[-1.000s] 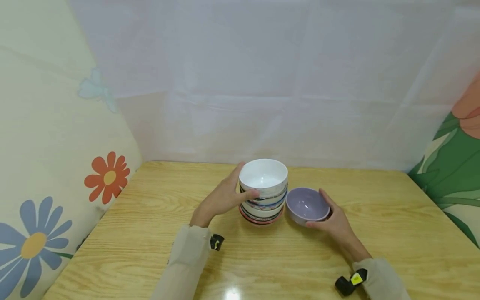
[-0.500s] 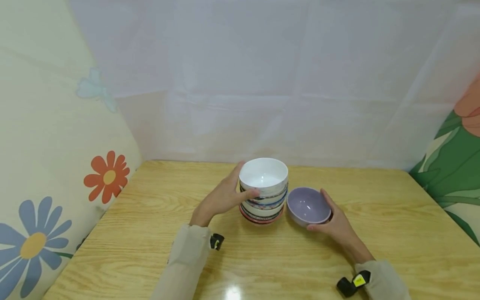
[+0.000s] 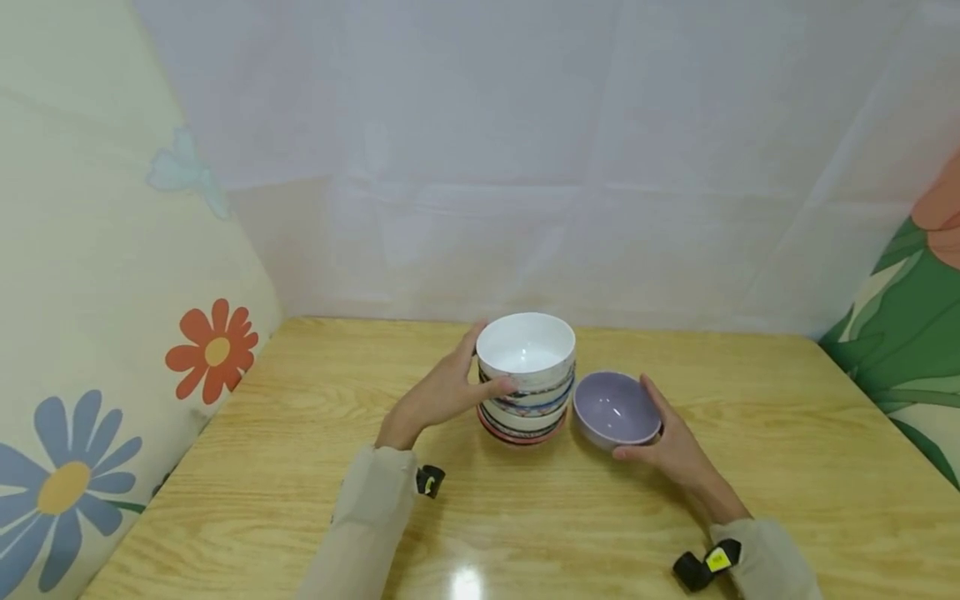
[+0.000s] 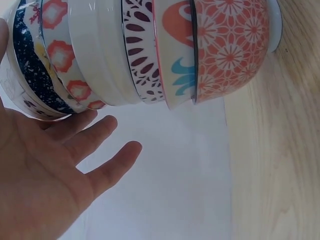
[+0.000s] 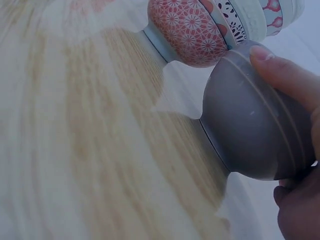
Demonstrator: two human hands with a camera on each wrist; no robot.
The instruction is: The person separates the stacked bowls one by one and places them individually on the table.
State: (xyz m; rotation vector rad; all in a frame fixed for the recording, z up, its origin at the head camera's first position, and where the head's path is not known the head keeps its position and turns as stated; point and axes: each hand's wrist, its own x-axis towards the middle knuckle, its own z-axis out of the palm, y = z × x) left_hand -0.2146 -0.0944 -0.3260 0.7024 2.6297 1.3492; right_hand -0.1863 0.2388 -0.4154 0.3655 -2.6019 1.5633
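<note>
A tall stack of nested bowls (image 3: 528, 417) stands on the table, with a white-lined bowl (image 3: 527, 343) on top. My left hand (image 3: 442, 392) holds the stack's upper left side, thumb across the front and fingers round the back. In the left wrist view, the stack's patterned sides show, down to an orange flower-print bowl (image 4: 231, 47) at the bottom; some fingers (image 4: 107, 172) stick out clear of it. Just right of the stack sits a purple bowl (image 3: 615, 408). My right hand (image 3: 671, 442) grips its right side, thumb at the near rim. Its foot appears to rest on the table.
The wood-grain table (image 3: 525, 517) reaches back to a pale cloth backdrop (image 3: 480, 167). Flower-printed cloth hangs at the left (image 3: 90, 317) and right (image 3: 915, 333). A small gap separates the purple bowl from the stack's lower bowls.
The purple bowl has shifted very slightly to the right with the right hand. The left hand keeps its place on the stack. The head view has tilted a little.
</note>
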